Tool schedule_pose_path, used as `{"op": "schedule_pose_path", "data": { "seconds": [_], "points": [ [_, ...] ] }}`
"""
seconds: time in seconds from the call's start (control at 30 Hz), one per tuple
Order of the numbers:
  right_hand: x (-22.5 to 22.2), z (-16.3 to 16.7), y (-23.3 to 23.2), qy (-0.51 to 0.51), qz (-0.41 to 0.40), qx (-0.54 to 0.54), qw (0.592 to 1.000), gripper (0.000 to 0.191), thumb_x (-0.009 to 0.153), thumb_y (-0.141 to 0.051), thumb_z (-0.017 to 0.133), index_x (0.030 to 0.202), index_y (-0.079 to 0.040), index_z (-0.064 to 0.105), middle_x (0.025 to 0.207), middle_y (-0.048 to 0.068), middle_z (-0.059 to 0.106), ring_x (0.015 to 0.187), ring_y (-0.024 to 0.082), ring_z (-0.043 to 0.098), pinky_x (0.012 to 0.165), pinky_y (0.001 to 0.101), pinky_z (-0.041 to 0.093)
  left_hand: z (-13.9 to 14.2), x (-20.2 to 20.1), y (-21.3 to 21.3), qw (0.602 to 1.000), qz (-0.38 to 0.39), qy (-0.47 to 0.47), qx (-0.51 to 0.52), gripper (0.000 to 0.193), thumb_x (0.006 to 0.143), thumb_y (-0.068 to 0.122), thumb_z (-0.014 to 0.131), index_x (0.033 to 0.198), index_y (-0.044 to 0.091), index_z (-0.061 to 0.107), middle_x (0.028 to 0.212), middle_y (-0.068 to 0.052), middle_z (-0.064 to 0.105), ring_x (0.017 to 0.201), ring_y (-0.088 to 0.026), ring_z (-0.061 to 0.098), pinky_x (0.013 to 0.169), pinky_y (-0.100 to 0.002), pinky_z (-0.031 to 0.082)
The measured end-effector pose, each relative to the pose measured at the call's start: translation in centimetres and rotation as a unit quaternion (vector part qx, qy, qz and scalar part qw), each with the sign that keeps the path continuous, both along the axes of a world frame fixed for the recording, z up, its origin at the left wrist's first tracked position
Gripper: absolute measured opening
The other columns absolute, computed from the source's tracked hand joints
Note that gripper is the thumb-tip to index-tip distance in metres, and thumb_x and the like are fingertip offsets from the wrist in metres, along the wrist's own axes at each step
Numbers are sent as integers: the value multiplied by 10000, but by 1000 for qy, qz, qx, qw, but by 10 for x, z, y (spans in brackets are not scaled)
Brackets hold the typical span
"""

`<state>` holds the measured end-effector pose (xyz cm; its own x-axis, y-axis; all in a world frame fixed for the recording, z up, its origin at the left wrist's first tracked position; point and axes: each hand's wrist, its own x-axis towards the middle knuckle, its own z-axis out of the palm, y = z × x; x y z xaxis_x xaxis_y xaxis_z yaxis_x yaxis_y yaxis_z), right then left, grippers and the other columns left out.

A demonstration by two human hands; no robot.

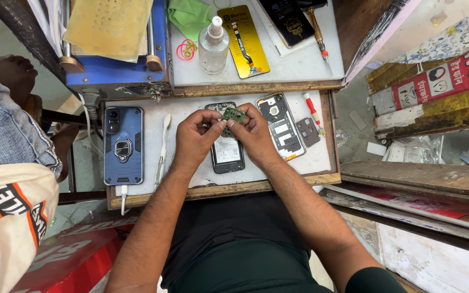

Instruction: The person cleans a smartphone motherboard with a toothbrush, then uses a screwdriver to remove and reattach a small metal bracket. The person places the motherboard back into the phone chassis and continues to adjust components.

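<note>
Both my hands meet over a small white work tray (pixel 191 182). My left hand (pixel 195 137) and my right hand (pixel 253 133) pinch a small green circuit board (pixel 234 114) between their fingertips, held just above an opened phone (pixel 227 153) whose battery faces up. To the right of that phone lies a detached phone frame (pixel 281 126) and a small dark camera cover piece (pixel 308 132).
A blue phone in a rugged case (pixel 124 145), with a white cable plugged in, lies at the tray's left, a white pry tool (pixel 163 149) beside it. A red-handled screwdriver (pixel 312 110) lies at right. Beyond are a clear bottle (pixel 213 46), a yellow parts card (pixel 243 39), a green cloth (pixel 190 16) and another person's denim-clad leg (pixel 1 119).
</note>
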<state>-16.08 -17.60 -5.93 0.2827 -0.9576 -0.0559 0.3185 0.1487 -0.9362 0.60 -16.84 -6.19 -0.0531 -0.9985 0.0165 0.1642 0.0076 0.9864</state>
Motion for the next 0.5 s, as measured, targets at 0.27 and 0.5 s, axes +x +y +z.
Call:
{"op": "schedule_pose_path", "data": {
  "seconds": [0.27, 0.5],
  "points": [
    [1, 3, 0, -3, -2, -3, 1000, 144, 1028, -59, 635, 1121, -22, 532, 1051, 110, 706, 986, 137, 708, 898, 315, 614, 5, 2, 1, 999, -9, -23, -20, 194, 930, 92, 775, 1106, 29, 722, 985, -20, 671, 881, -73, 647, 762, -225, 584],
    [2, 6, 2, 15, -9, -13, 1000, 140, 1035, -77, 641, 1111, -24, 536, 1033, 114, 710, 971, 136, 713, 885, 304, 623, 7, 2, 2, 999, -19, -24, -24, 180, 944, 94, 773, 1107, 31, 728, 986, -22, 675, 885, -74, 649, 778, -224, 589]
  ]
}}
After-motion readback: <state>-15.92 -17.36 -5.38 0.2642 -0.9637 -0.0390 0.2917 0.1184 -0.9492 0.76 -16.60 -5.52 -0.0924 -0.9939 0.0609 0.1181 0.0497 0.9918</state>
